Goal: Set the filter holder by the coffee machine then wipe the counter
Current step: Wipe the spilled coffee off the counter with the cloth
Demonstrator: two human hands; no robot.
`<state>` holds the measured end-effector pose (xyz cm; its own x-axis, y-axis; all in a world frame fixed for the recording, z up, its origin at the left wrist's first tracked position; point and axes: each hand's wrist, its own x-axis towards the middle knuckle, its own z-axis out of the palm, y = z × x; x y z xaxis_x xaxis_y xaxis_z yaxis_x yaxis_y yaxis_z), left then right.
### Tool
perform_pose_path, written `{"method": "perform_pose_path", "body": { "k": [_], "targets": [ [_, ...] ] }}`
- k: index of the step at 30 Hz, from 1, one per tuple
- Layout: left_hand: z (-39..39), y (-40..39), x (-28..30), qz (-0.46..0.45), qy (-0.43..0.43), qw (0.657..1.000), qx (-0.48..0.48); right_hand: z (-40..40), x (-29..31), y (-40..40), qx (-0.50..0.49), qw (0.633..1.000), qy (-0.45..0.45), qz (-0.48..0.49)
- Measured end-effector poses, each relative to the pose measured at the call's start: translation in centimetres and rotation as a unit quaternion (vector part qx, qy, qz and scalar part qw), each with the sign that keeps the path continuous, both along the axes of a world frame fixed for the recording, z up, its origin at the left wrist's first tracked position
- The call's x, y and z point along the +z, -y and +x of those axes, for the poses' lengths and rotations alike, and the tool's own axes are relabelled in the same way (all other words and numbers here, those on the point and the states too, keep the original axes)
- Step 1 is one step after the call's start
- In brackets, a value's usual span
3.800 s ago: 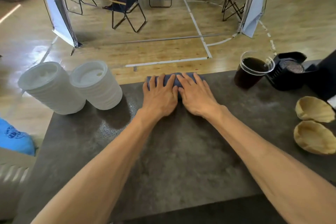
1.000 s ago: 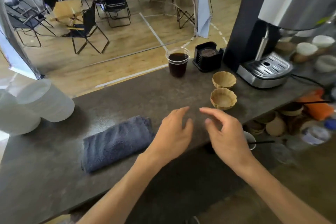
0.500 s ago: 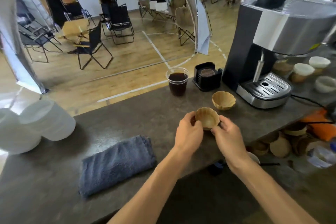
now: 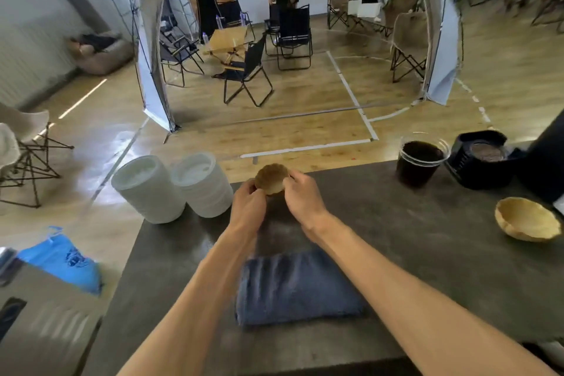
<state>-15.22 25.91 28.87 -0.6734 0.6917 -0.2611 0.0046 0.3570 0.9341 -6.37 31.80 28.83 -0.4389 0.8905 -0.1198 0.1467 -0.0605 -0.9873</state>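
Now both hands, left hand point(image 4: 247, 203) and right hand point(image 4: 302, 197), pinch the filter holder point(image 4: 271, 178), carried left, away from the coffee machine point(image 4: 546, 165); folded cloth point(image 4: 297, 287) idle, wiping pending.

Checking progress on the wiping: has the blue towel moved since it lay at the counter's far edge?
Yes. The blue towel now lies nearer the person, away from the counter's far edge.

A dark grey counter point(image 4: 412, 253) carries a folded blue towel point(image 4: 297, 288) near its front edge. Two stacks of white lids point(image 4: 174, 188) lie at its far left. At the right stand a cup of coffee point(image 4: 419, 162), a black holder point(image 4: 480, 159) and a tan bowl point(image 4: 528, 223).
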Motion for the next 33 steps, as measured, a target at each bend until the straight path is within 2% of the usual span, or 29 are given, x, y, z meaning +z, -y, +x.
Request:
{"method": "perform_pose_path", "body": {
  "k": [6, 11, 17, 19, 23, 27, 33],
  "targets": [
    [-1.8, -0.2, -0.7, 0.013, 0.056, 0.998, 0.022, -2.6, -0.9, -1.2, 0.022, 0.998, -0.012, -0.051],
    [-1.4, -0.7, -0.8, 0.045, 0.069, 0.996, 0.022, -2.3, -1.5, -1.7, 0.028, 0.997, -0.017, -0.070],
    [1.4, 1.5, 0.1, -0.027, 0.010, 0.998, 0.055, 0.9, -1.1, -1.7, 0.018, 0.994, -0.026, -0.101],
    [4.5, 2.9, 1.2, -0.014, 0.001, 0.999, 0.051, 3.7, -1.0, -1.3, -0.013, 0.994, -0.040, -0.101],
    [9.8, 2.5, 0.9, 0.019, -0.017, 0.999, -0.041, 12.3, -0.8, -0.5, -0.089, 0.981, -0.112, -0.128],
    [14.2, -1.1, 0.5, 0.026, 0.011, 0.989, -0.146, 22.2, -0.2, 0.3, -0.197, 0.950, -0.187, -0.156],
    [23.5, -6.6, 0.4, 0.026, 0.190, 0.939, -0.285, 33.0, 0.4, 0.5, -0.382, 0.903, -0.172, -0.093]
  ]
}}
